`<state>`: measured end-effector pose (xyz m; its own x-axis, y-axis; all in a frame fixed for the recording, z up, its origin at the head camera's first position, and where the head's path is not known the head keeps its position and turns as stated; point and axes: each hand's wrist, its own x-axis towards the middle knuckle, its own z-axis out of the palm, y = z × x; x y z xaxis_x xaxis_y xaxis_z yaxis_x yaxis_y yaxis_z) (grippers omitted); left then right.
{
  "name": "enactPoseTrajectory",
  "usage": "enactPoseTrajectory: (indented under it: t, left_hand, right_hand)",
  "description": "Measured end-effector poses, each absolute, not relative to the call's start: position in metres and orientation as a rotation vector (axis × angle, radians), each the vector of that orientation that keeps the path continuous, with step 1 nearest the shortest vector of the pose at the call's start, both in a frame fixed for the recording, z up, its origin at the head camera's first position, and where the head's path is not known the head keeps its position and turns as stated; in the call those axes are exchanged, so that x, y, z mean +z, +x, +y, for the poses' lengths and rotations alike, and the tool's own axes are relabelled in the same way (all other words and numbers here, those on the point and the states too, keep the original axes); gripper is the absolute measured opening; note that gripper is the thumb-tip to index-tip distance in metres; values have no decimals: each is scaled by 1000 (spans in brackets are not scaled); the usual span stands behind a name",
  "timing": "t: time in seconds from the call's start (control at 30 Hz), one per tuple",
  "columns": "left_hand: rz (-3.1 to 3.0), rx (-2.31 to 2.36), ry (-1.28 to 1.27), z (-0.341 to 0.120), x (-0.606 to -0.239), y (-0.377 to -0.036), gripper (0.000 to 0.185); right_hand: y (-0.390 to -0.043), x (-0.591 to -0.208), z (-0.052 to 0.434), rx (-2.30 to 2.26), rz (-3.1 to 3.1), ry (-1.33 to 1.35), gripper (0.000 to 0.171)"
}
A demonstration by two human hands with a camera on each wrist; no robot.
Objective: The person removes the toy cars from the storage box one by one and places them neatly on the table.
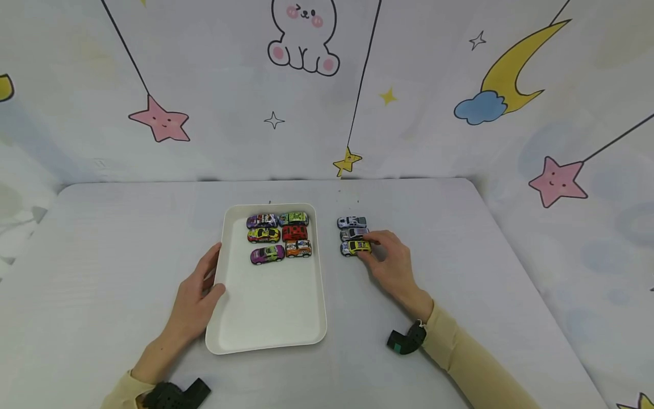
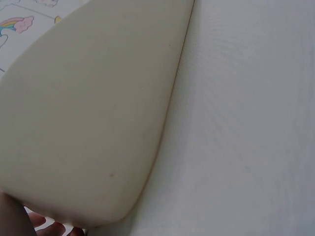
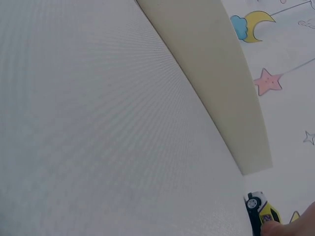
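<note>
A white tray (image 1: 265, 318) lies on the table with several toy cars (image 1: 278, 236) in two rows at its far end. My left hand (image 1: 201, 289) holds the tray's left rim, thumb over the edge. To the right of the tray three toy cars stand in a column: a white one (image 1: 351, 222), a grey one (image 1: 353, 233) and a yellow one (image 1: 355, 247). My right hand (image 1: 388, 261) pinches the yellow car, which also shows in the right wrist view (image 3: 261, 212) beside a fingertip (image 3: 305, 223). The left wrist view shows the tray's outer wall (image 2: 88, 118).
The table (image 1: 102, 244) is covered with a pale cloth. A printed backdrop with stars, a moon and a bunny stands behind and to the right. The near half of the tray holds no cars.
</note>
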<state>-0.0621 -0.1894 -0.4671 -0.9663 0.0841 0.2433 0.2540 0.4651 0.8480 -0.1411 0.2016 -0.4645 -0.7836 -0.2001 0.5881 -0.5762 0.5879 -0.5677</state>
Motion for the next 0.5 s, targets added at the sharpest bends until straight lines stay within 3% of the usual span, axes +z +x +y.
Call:
enactPoseTrajectory:
  t: [0.5]
  left_hand:
    - [-2541, -1538, -294, -190, -466, -62, 75]
  right_hand:
    - [-141, -464, 201, 1098, -2345, 619, 41]
